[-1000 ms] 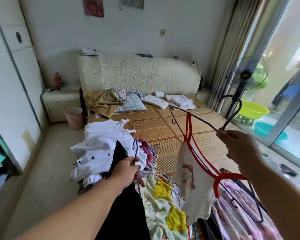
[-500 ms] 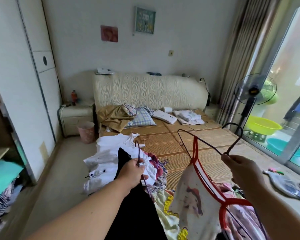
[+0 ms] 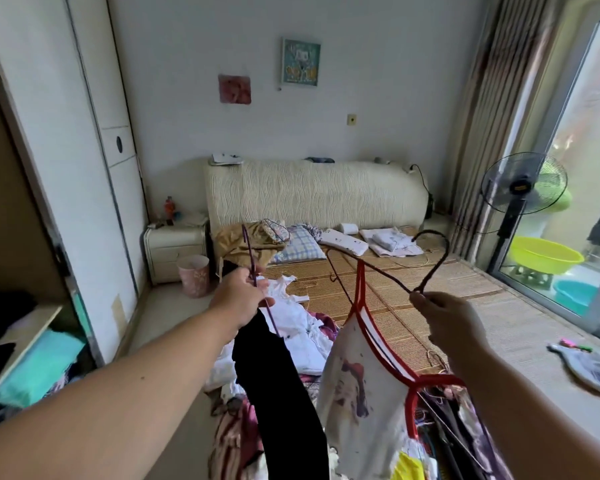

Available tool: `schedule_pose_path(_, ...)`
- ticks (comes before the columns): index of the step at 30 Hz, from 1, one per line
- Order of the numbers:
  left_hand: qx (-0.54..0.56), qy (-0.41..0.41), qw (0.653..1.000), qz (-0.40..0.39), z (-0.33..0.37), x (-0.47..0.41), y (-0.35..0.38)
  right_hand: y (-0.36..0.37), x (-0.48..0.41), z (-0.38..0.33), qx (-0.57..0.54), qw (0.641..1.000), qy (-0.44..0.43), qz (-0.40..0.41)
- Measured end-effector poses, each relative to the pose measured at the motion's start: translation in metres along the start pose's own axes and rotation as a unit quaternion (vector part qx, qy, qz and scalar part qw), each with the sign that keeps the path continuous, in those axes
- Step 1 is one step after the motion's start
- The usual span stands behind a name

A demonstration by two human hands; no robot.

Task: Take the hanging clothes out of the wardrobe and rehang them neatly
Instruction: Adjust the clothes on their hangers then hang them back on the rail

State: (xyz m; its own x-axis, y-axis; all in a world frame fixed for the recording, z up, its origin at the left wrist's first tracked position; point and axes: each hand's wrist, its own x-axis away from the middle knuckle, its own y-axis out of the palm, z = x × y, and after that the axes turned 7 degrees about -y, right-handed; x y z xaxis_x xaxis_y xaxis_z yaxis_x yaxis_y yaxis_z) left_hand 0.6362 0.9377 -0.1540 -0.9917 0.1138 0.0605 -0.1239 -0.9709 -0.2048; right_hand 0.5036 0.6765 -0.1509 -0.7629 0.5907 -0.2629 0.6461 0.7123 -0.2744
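Raised left hand partly hides purple hanger.

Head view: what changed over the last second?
The left hand has raised the purple hanger, so the black garment now hangs below it. The right hand has lifted the dark hanger carrying the red-trimmed top. The view swung up and left, bringing the open wardrobe in. Both grips are unchanged and nothing was let go.

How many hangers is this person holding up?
2. A purple hanger in the left hand carries a black garment; a dark hanger in the right hand carries a red-trimmed white top. Others may be buried in the clothes pile.
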Motion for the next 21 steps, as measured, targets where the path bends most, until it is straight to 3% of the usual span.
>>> schedule_pose_path(7, 0.006, 0.002, 1.000, 0.024, 0.011, 0.000, -0.011, 0.024, -0.017, -0.019, -0.017, 0.999, -0.021, -0.037)
schedule_pose_path(12, -0.088, -0.038, 0.995, 0.029, -0.002, -0.005, 0.002, 0.014, -0.030, -0.009, -0.019, 0.998, -0.040, -0.033)
schedule_pose_path(21, -0.184, -0.147, 0.971, -0.046, -0.094, -0.031, 0.116, -0.035, -0.070, 0.059, 0.048, 0.997, -0.041, 0.042)
